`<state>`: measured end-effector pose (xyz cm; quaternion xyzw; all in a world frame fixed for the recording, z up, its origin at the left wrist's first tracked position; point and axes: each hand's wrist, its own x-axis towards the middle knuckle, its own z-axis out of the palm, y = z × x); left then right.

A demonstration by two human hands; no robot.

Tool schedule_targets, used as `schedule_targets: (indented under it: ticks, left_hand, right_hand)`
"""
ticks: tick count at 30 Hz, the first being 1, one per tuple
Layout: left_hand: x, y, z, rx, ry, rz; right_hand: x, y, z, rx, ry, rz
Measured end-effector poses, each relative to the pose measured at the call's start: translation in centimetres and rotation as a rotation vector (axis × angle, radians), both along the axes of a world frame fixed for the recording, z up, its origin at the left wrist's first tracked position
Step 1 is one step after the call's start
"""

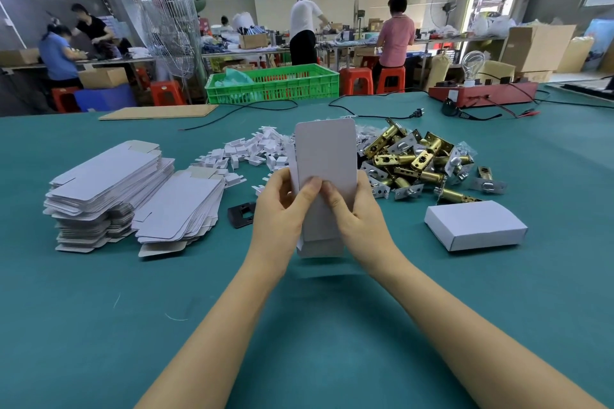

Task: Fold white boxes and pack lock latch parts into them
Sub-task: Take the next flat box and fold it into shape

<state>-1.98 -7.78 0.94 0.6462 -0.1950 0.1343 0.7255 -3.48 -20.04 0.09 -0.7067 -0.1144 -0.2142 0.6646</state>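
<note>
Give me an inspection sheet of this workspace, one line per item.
Surface: teal table.
Job's things: unfolded box held upright; flat box stacks left; latch pile right; folded box; white inserts.
Clutter: black plate, cardboard sheet.
Grippers: left hand and right hand both grip the box.
Cables: black cord with plug.
Surroundings: green crate, workers at benches.

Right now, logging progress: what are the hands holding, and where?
Both hands, left and right, grip one white box around its lower half.
</note>
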Motion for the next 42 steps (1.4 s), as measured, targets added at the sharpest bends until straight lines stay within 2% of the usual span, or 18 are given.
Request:
schedule_targets:
  ticks: [6,12,21,28,32,42]
  left_hand:
    - [-0.2,-0.3,0.3,-0.036,0.026,-0.059]
    - [-1.1,-1.3,0.1,0.084,-0.018,-0.163]
    - [-2.5,-2.2,0.5,0.168,-0.062,-0.198]
    - [-3.2,-2.7,0.8,0.067,-0.039,0.028]
    - [-3.4,-2.7,0.7,0.129,-0.096,0.120]
    - [-3.0,-2.6,0.6,0.176,-0.104,0.151]
  right_hand:
    - [0.0,-0.1,0.2,0.014,0.017,-0.017]
    - [0.1,-1.2,1.9,0.277,0.051,-0.106]
    - [0.4,-1.9,2.1,0.399,0.117,-0.227]
    - [0.0,-0.1,1.6,0.366,0.065,-0.269]
    - [-0.3,0.1,1.5,0.352,0.053,-0.307]
    - [-0.6,0.4,2.2,0.359,0.064,-0.309]
